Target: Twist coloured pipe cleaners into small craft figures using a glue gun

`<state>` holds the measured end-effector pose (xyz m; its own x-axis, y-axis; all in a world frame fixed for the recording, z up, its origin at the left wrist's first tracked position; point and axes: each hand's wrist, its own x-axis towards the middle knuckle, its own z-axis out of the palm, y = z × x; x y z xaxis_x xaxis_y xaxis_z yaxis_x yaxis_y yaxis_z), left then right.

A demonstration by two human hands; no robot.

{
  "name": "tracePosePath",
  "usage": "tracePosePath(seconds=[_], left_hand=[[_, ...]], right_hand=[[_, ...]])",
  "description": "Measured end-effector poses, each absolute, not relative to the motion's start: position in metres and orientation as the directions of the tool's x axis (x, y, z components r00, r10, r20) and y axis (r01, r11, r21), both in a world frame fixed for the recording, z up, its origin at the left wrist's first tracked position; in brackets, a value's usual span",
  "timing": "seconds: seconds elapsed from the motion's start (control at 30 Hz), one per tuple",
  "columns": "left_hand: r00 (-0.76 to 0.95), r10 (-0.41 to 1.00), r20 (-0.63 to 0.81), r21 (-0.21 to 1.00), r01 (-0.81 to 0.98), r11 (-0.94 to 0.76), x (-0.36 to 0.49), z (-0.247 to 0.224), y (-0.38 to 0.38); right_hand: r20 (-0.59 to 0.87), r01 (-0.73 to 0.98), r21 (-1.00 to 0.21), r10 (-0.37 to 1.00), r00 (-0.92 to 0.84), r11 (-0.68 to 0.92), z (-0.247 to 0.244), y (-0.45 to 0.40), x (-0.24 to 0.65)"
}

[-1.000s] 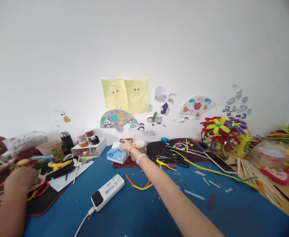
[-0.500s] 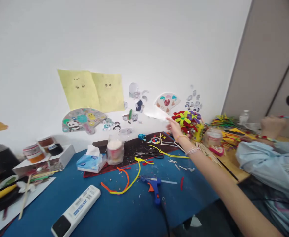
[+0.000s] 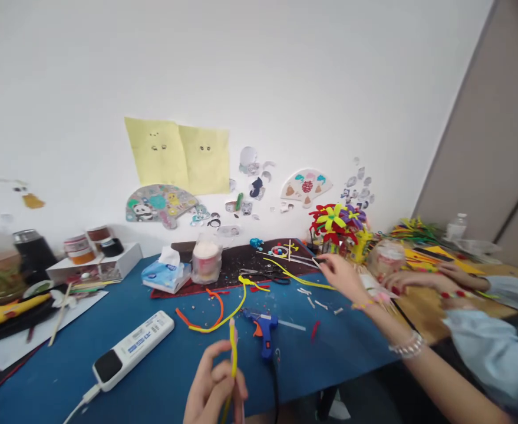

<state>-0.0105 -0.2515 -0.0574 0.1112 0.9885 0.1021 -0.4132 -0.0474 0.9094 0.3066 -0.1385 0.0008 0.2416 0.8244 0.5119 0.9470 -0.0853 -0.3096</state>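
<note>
My left hand (image 3: 217, 383) is closed at the bottom middle, holding a yellow pipe cleaner (image 3: 234, 353) upright beside a pale, thin piece that I cannot make out. My right hand (image 3: 340, 277) reaches over the far right of the blue mat, fingers drawn together. A small whitish tip shows at its fingertips, close to thin pale sticks (image 3: 300, 261); what it holds is unclear. Between the hands lies a blue glue gun (image 3: 265, 333) with a clear glue stick in its back. Yellow and orange pipe cleaners (image 3: 217, 303) curve to its left.
Scissors (image 3: 276, 275) and a wrapped jar (image 3: 206, 262) stand near a tissue pack (image 3: 165, 275). Left front holds a white power bank (image 3: 134, 348) with a cable. Pipe-cleaner flowers (image 3: 336, 221) stand at back right. Another person's hands (image 3: 422, 281) rest by a plastic-wrapped jar.
My left hand has come into view with the yellow pipe cleaner. My right hand has lowered from near the wall; the whitish sheet-like blur at its fingers is gone. The co-worker's hand has lowered too.
</note>
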Motion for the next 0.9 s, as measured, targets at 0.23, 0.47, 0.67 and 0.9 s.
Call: tracePosePath(seconds=[0.23, 0.47, 0.67, 0.9], left_hand=[[0.129, 0.964, 0.231, 0.797, -0.594, -0.111, 0.023, -0.031, -0.245], [0.328, 0.929, 0.171, 0.778, -0.624, 0.077, 0.039, -0.069, -0.284], [0.129, 0.967, 0.219, 0.907, -0.392, -0.153, 0.043, -0.053, -0.294], [0.069, 0.917, 0.393, 0.918, -0.09, -0.387, 0.036, -0.027, -0.299]], right_hand=[[0.46, 0.306, -0.747, 0.79, -0.405, 0.591, 0.012, -0.222, 0.178], [0.347, 0.062, -0.929, 0.918, -0.19, 0.364, -0.037, -0.278, 0.151], [0.452, 0.194, -0.878, 0.891, 0.034, 0.438, -0.043, -0.293, 0.163], [0.456, 0.282, -0.852, 0.89, -0.014, 0.441, -0.037, -0.317, 0.174]])
